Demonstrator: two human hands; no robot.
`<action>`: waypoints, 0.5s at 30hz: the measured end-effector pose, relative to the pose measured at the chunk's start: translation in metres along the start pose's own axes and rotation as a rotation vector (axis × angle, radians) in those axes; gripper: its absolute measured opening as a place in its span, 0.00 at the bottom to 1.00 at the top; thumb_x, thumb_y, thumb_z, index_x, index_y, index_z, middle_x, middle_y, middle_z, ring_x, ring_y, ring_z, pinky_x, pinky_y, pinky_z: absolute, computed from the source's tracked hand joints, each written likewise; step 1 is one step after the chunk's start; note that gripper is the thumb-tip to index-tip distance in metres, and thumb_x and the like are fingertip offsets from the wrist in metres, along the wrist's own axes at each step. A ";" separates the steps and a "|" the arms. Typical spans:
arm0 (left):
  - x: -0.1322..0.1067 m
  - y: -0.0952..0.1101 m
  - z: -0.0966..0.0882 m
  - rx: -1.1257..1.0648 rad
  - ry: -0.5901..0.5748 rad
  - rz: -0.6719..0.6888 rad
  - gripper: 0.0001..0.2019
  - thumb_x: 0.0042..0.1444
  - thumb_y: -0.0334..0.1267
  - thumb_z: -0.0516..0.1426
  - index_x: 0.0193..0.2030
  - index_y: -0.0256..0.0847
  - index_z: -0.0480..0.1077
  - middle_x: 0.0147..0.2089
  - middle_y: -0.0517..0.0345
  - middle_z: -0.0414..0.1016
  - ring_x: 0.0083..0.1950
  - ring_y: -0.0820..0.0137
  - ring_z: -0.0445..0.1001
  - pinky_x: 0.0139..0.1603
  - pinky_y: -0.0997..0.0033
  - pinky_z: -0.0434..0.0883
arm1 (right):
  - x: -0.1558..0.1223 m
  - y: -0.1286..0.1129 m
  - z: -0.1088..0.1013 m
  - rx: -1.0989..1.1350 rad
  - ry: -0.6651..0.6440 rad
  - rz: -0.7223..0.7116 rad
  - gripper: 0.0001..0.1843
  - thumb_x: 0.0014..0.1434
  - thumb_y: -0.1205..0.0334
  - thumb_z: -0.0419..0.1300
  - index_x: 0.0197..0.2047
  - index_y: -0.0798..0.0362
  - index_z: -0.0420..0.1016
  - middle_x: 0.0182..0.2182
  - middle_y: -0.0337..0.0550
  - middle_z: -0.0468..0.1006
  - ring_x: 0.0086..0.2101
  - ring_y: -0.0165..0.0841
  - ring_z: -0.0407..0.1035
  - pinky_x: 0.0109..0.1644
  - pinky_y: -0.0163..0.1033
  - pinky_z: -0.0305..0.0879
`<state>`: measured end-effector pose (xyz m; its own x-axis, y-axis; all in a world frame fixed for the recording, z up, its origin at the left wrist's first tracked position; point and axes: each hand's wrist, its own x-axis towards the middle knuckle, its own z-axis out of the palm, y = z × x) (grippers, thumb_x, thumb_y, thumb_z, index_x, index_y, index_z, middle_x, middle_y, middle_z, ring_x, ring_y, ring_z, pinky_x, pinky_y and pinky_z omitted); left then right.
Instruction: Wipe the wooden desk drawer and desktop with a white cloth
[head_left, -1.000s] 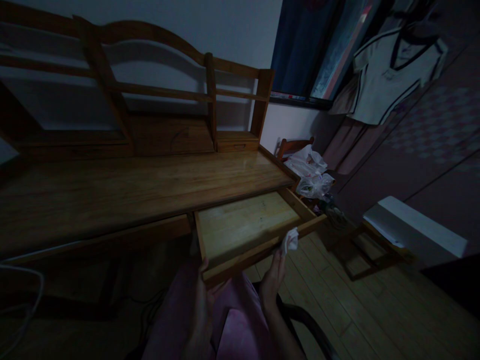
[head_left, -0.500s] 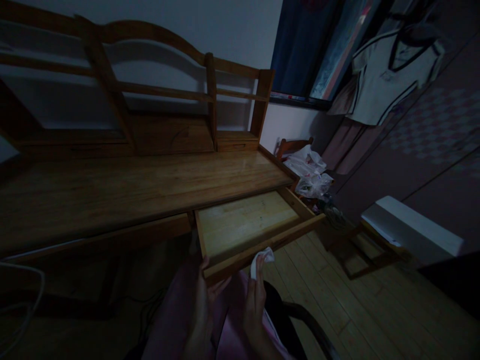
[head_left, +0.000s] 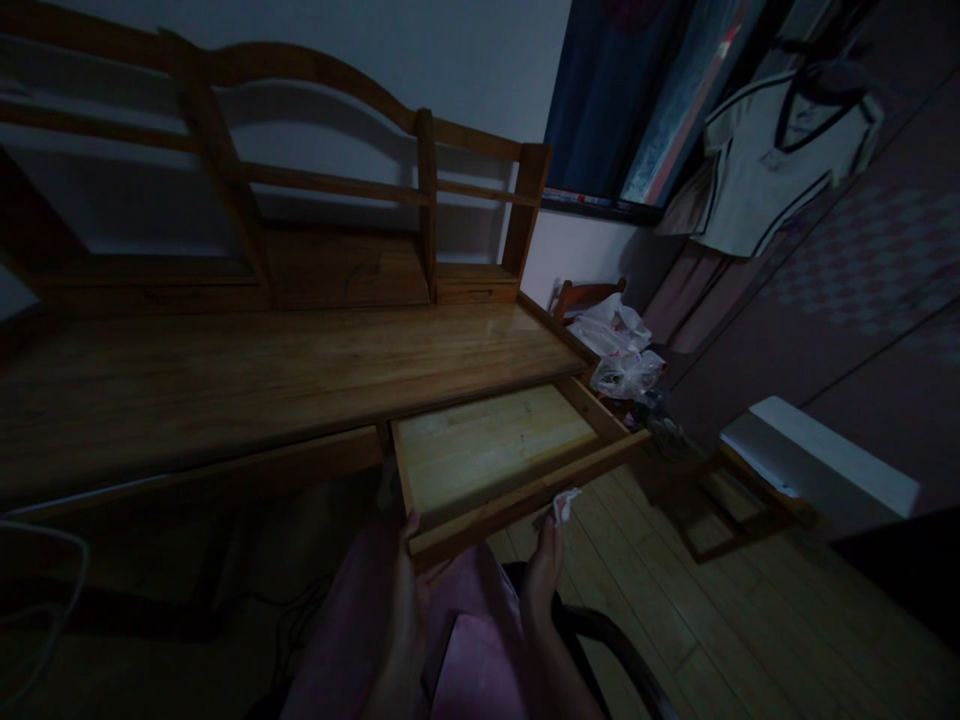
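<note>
A wooden drawer [head_left: 499,445] is pulled out from under the desktop, and its bare floor shows. At the drawer's front left corner is my left hand [head_left: 411,560], its thumb at the side and its fingers under the front panel. My right hand [head_left: 550,545] is closed on a white tissue [head_left: 564,503], which lies against the outer face of the front panel right of its middle. The fingers of that hand are partly hidden by the tissue and the dim light.
The wooden desk [head_left: 300,365] carries a shelf unit [head_left: 341,265] along its back. Plastic bags [head_left: 619,340] sit on a chair to the right. A white box [head_left: 825,455] rests on a wooden stool [head_left: 720,520]. A chair armrest [head_left: 622,645] curves beside my right arm.
My right hand has moved right along the drawer's front panel with the tissue. My left hand stays at the front left corner, and the drawer has hardly moved.
</note>
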<state>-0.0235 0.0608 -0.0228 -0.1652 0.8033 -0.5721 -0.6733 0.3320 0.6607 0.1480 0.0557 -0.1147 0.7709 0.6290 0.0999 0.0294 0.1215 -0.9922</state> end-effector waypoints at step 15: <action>0.012 -0.009 -0.003 0.018 0.041 -0.024 0.19 0.61 0.41 0.64 0.58 0.41 0.73 0.53 0.47 0.81 0.43 0.54 0.85 0.40 0.55 0.85 | 0.002 -0.049 0.003 -0.096 -0.094 -0.226 0.34 0.76 0.48 0.47 0.78 0.53 0.56 0.77 0.49 0.52 0.75 0.40 0.44 0.79 0.54 0.36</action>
<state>-0.0216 0.0659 -0.0370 -0.1789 0.7743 -0.6070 -0.6644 0.3600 0.6550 0.1465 0.0529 -0.0652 0.6753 0.6637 0.3218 0.2577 0.1965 -0.9460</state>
